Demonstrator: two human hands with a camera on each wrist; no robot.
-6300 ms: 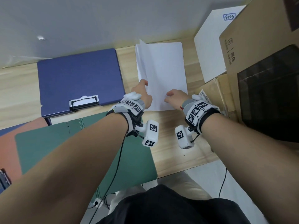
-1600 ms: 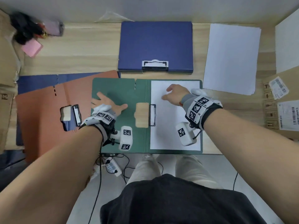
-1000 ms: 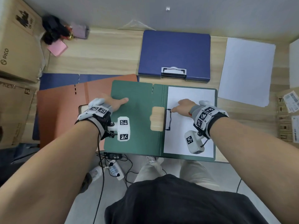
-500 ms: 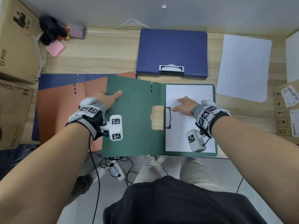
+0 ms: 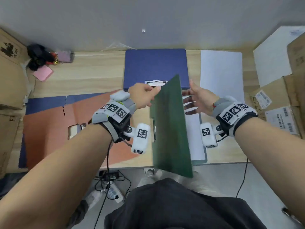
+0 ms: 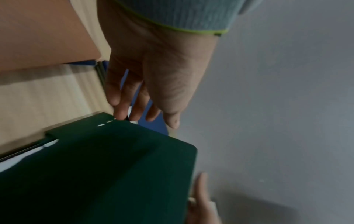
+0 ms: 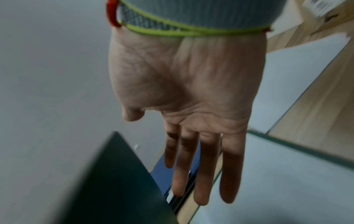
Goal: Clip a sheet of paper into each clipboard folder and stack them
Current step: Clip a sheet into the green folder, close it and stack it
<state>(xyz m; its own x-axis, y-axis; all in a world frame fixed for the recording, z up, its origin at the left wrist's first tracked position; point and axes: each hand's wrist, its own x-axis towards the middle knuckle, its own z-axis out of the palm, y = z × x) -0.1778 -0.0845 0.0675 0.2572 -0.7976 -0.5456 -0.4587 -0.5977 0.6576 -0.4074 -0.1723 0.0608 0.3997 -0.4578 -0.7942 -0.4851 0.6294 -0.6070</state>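
Note:
The green clipboard folder's cover (image 5: pixel 171 126) stands almost upright on its spine, swung over towards the half that holds the white sheet (image 5: pixel 195 138). My left hand (image 5: pixel 148 92) is at the cover's far top edge; in the left wrist view its straight fingers (image 6: pixel 122 112) touch that edge of the cover (image 6: pixel 95 174), thumb apart. My right hand (image 5: pixel 196 95) hovers open over the sheet, palm towards the cover (image 7: pixel 118 181), not touching it. The clip is hidden behind the cover.
A closed blue clipboard folder (image 5: pixel 155 66) lies at the back, loose white paper (image 5: pixel 221 71) to its right. An open orange folder (image 5: pixel 49 123) lies on a blue one (image 5: pixel 46 101) at the left. Cardboard boxes (image 5: pixel 280 104) flank the table.
The green cover, flat on the table half a second ago, has been lifted by my left hand and swung up to the right. My right hand has left the sheet and risen.

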